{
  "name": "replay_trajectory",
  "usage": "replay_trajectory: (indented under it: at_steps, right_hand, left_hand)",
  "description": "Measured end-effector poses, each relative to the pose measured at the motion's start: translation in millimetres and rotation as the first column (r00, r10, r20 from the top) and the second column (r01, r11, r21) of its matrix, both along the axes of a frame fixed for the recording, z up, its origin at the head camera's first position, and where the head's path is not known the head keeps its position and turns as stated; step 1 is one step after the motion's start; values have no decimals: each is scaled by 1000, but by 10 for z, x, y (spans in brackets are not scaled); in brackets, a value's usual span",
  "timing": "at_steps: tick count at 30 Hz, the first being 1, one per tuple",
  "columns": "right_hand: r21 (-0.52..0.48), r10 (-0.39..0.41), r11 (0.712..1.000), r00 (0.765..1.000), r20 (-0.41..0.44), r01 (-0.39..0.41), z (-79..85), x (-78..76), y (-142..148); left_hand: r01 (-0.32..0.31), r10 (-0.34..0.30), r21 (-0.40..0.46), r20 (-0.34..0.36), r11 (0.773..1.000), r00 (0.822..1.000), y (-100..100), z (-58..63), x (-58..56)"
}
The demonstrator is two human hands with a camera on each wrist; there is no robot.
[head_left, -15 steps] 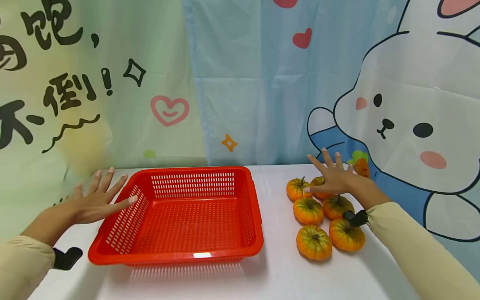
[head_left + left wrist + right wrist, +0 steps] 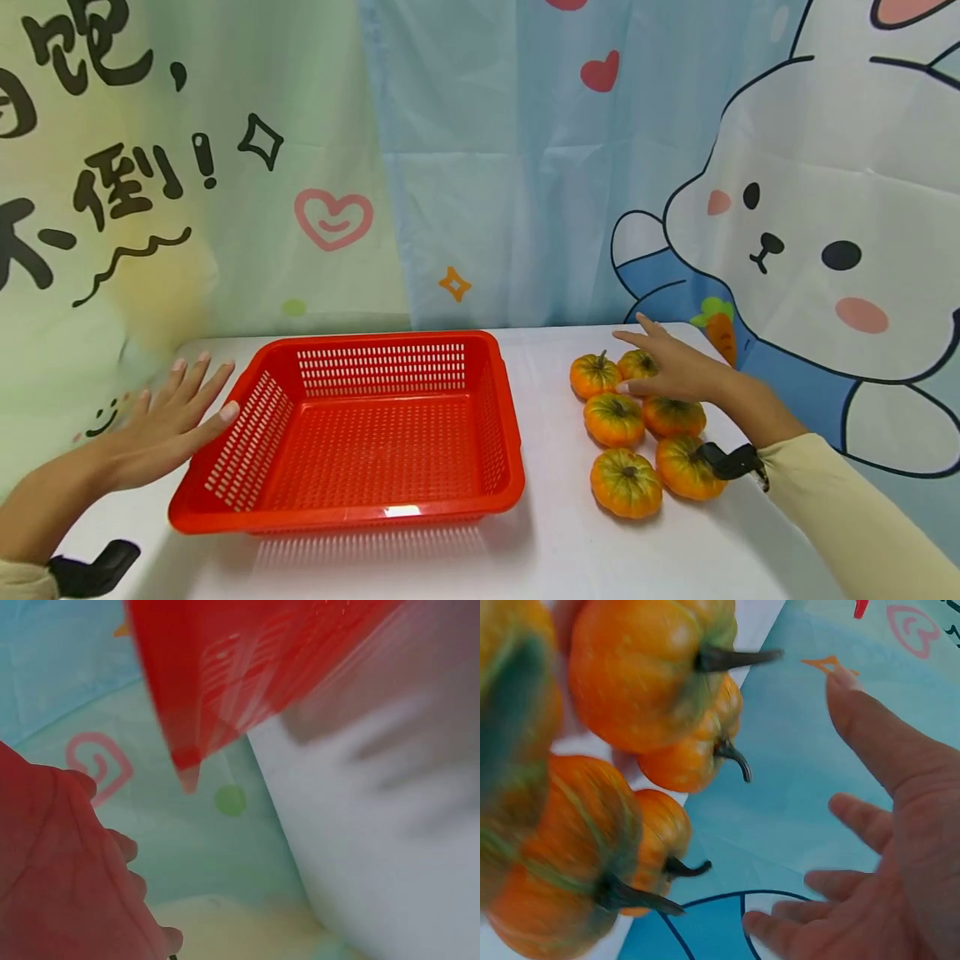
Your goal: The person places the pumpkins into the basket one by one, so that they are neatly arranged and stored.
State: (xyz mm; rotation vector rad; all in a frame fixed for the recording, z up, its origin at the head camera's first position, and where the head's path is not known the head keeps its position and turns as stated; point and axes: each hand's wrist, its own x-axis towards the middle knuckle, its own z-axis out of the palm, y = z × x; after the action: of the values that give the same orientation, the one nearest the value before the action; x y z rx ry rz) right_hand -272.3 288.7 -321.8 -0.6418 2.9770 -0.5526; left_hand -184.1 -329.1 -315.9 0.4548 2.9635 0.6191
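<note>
A red plastic basket (image 2: 390,450) with slotted walls sits on the white table, and nothing lies in it. Beside its left wall my left hand (image 2: 168,429) is held with straight, spread fingers, the thumb overlapping the rim in the head view. To the right of the basket several small orange pumpkins (image 2: 626,483) are grouped. Over the back ones hovers my right hand (image 2: 675,367), palm down and holding nothing. In the right wrist view its fingers (image 2: 862,817) stand apart from the pumpkins (image 2: 645,667), whose dark stems point toward the hand.
The white table (image 2: 555,533) ends at a printed curtain (image 2: 465,167) behind it. A strip of tabletop lies between basket and pumpkins. Black straps (image 2: 93,575) sit on both wrists.
My left hand has moved left and slightly down, away from the basket's inside. The right hand has lowered toward the back pumpkins, its fingers less spread. Basket and pumpkins stay put.
</note>
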Motion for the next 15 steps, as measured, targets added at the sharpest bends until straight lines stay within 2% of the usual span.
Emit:
replay_trajectory:
  at_steps: [5, 11, 15]
  right_hand:
    - [-138, -11, 990, 995, -104, -3, -122, 89, 0]
    - [-310, -17, 951, 999, -28, 7, -265, 147, -75]
    - [-364, 13, 931, 1000, 16, -6, -340, 160, -103]
  left_hand:
    - [29, -27, 105, -16, 994, 1000, 31, -103, 126]
    - [77, -69, 209, -48, 975, 996, 33, -213, 293]
    - [110, -96, 258, -64, 960, 993, 67, -280, 372]
